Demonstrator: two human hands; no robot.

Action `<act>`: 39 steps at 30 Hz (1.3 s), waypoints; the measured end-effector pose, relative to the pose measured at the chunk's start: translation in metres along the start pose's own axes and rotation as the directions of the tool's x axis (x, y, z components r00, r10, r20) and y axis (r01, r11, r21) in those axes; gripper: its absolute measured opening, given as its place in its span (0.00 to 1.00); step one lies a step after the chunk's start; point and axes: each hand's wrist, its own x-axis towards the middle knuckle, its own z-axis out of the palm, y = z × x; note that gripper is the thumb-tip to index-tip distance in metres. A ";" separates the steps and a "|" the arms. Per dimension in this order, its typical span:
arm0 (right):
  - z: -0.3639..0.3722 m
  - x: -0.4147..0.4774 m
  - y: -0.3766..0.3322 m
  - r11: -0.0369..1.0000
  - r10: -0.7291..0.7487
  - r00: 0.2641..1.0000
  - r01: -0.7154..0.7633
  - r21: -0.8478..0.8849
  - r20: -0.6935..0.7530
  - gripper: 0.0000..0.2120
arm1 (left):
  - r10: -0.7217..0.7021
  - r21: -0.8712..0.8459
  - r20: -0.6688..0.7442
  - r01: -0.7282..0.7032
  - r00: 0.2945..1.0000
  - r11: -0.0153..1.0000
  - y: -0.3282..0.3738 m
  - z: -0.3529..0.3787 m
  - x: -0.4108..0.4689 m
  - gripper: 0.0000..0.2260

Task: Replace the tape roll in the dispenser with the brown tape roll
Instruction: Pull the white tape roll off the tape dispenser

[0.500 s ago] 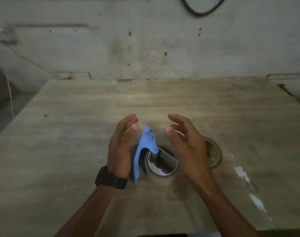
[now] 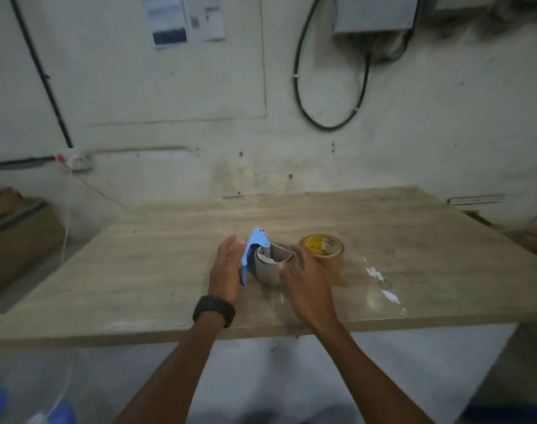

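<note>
While both hands sit low over the table (image 2: 169, 264), the left hand (image 2: 227, 267) stands edge-on beside the dispenser (image 2: 255, 255), its fingers straight and loosely together, palm turned toward the blue handle. It looks to be just touching the blue plastic or a hair off it; I cannot tell which, and it has no grip on anything. The right hand (image 2: 304, 276) curves in from the other side, fingers spread and half bent around the grey roll (image 2: 268, 270) seated in the dispenser. Its fingertips are at the roll's rim and side, yet motion blur hides whether they press on it, so I cannot say it grips.

Counting: two hands, one dispenser, two rolls of tape. One roll is the grey one in the dispenser, standing between the two hands. The other is the brown roll (image 2: 322, 249), lying flat on the table just behind and to the right of the right hand, close to its knuckles but not held. A black watch (image 2: 213, 310) wraps the left wrist.
</note>
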 end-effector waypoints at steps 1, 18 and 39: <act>0.001 -0.004 0.003 1.000 0.021 1.000 -0.021 0.010 -0.014 0.16 | -0.010 0.004 -0.004 0.010 1.000 1.000 -0.003 0.000 -0.003 0.29; 0.019 0.005 0.018 0.975 0.193 0.978 -0.181 -0.132 0.085 0.34 | -0.068 0.092 0.000 0.068 0.998 0.993 -0.001 0.011 -0.004 0.13; -0.001 0.033 -0.013 0.962 -0.273 0.928 0.265 0.066 0.253 0.39 | -0.329 -0.501 0.153 0.360 0.932 0.787 -0.002 0.019 0.014 0.30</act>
